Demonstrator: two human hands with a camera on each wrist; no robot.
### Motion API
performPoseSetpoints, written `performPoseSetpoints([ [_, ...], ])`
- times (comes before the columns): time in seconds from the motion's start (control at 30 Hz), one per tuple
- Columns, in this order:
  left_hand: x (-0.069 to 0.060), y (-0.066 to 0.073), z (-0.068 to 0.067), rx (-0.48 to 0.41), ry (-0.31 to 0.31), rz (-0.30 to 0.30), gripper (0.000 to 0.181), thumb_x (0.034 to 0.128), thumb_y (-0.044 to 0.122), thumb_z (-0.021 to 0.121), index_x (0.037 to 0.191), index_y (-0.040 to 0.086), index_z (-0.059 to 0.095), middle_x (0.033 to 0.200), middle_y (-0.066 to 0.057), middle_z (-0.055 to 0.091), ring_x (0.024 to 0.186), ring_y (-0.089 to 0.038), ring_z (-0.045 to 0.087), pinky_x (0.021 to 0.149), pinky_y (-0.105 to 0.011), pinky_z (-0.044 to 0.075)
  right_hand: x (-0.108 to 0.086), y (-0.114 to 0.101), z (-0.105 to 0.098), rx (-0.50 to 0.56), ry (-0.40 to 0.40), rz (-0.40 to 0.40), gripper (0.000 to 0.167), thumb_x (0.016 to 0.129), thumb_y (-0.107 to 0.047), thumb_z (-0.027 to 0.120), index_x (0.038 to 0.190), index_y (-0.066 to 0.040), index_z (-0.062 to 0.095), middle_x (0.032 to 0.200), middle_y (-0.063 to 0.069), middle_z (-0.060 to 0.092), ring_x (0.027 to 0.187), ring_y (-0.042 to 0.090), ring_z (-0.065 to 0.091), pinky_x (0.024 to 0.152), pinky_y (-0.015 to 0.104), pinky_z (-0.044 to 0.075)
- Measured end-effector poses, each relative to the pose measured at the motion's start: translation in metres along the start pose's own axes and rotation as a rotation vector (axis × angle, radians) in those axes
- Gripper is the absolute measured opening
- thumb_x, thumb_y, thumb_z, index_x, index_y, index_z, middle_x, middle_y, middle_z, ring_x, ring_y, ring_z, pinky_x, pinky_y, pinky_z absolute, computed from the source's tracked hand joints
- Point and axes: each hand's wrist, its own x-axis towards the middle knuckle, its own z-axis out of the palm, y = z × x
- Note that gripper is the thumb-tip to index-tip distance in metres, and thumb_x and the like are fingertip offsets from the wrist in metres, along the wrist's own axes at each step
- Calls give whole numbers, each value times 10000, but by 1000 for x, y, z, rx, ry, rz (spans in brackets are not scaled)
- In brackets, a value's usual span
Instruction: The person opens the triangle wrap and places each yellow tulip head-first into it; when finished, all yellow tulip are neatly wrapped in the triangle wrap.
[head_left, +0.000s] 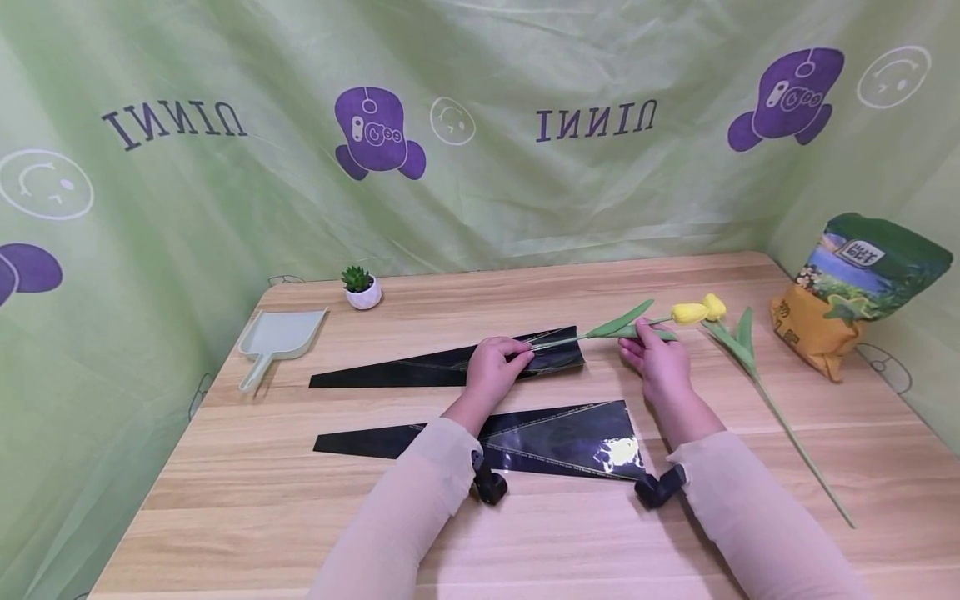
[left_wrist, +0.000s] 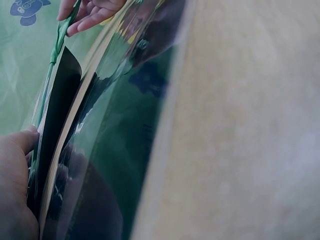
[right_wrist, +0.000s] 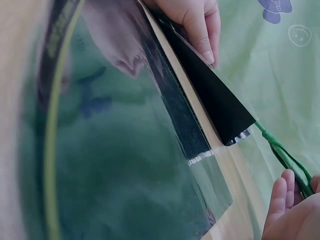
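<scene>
My left hand [head_left: 495, 367] pinches the edge of a black tapered flower sleeve [head_left: 420, 371] near its wide end. A yellow artificial tulip [head_left: 618, 322] is in my right hand [head_left: 660, 360], held between thumb and fingers at its leaves, with its head pointing right. Its green stem [right_wrist: 260, 126] runs into the wide end of the sleeve, and the lower part is hidden there. Closer to me lies a second black sleeve [head_left: 562, 437], flat and shiny, with a clear window. Another yellow tulip [head_left: 795, 433] rests on the table to the right of my right hand.
At the back right stands a green and orange printed bag [head_left: 847, 292]. A small potted succulent [head_left: 363, 288] sits at the back left, and a pale dustpan [head_left: 281, 337] lies at the left table edge. Behind the wooden table [head_left: 247, 500] hangs a green printed curtain [head_left: 487, 192].
</scene>
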Motion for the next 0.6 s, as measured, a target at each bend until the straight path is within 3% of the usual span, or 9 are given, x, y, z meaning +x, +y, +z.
performPoseSetpoints([
  [0.33,0,3,-1,28,-6,8,176,894,220,711,1018,121,787,1072,-53,751,1075,-241,656,986,-352,495,3,5,4,-28,36,10,114,939,-138,651,981,-96,553,693,-50,691,608,66,667,618,195,589],
  [0.6,0,9,-4,30,7,30,200,901,227,701,1051,119,777,1080,-52,752,1083,-243,651,985,-351,491,1,11,12,-146,-57,41,115,939,-143,653,987,-92,561,700,-58,686,654,52,670,683,189,592],
])
